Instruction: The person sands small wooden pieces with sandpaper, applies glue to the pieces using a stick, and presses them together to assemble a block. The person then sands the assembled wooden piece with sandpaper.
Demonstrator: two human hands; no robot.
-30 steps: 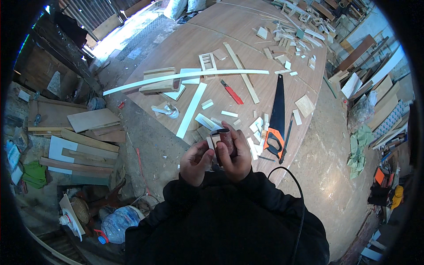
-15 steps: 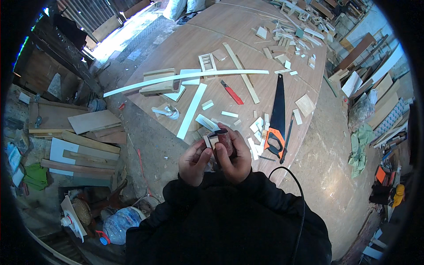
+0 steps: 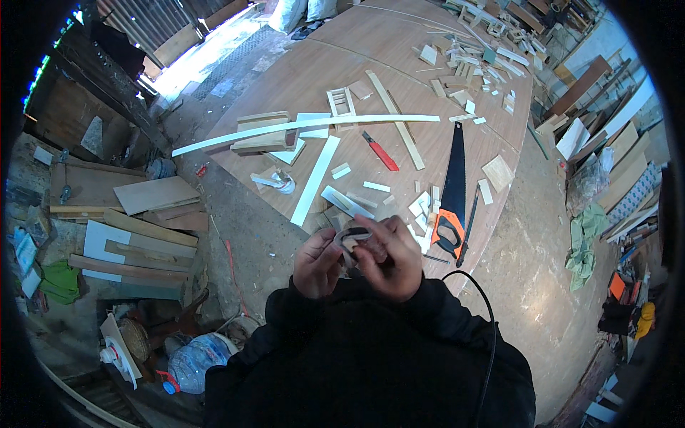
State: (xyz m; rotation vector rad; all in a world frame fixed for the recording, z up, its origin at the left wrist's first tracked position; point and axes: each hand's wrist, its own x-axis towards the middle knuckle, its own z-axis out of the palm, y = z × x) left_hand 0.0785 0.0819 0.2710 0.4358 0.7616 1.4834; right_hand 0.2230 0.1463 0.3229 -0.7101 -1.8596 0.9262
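Close to my body, both hands meet over a curled strip of reddish-brown sandpaper (image 3: 345,235) and a small pale wooden piece (image 3: 350,244). My left hand (image 3: 315,265) is closed on the wooden piece from the left side. From the right, my right hand (image 3: 394,262) grips the sandpaper, which bends around the wood. Fingers hide most of the piece, so its full shape does not show. Just beyond the hands, a white-faced strip (image 3: 347,202) lies on the table among small offcuts.
On the wooden table (image 3: 285,78) lie an orange-handled handsaw (image 3: 451,192), a red utility knife (image 3: 380,151), a long white strip (image 3: 314,125) and a small wooden frame (image 3: 341,105). Boards (image 3: 157,196) stack at left beside a large plastic bottle (image 3: 194,362). A black cable (image 3: 491,321) crosses my right arm.
The sandpaper has turned from an upright roll into a loop opening upward around the wood. My right fingers have shifted over it, and the view has moved slightly.
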